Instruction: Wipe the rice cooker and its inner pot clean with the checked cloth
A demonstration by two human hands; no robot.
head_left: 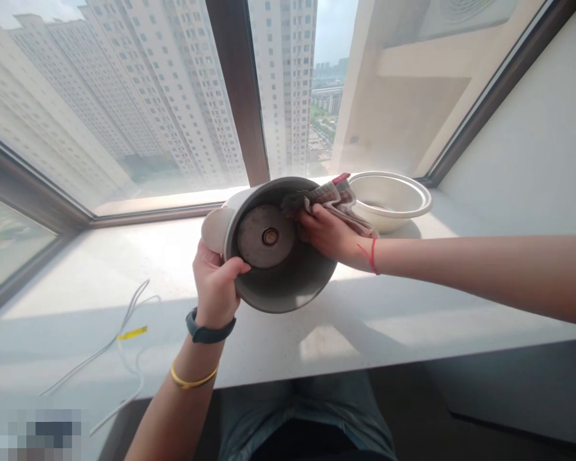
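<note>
A white rice cooker body (312, 285) is tilted with its dark inside facing me, showing a round heating plate (254, 246) with a small centre button. My left hand (217, 276) grips its left side below a rounded handle (216, 229), thumb hooked over the rim. A crumpled checked cloth (338, 202) with a red edge is bunched in my right hand (324, 234). That hand reaches inside the right wall, the cloth pressed near the upper right of the plate. Its fingertips are partly hidden by the cloth.
Behind on the right, a cream-coloured pot (388, 221) with a wide rim stands on the white windowsill (173, 358). A thin white cable (91, 360) with a yellow tag (132, 333) lies at the left. Large window panes with a dark frame (240, 96) rise behind.
</note>
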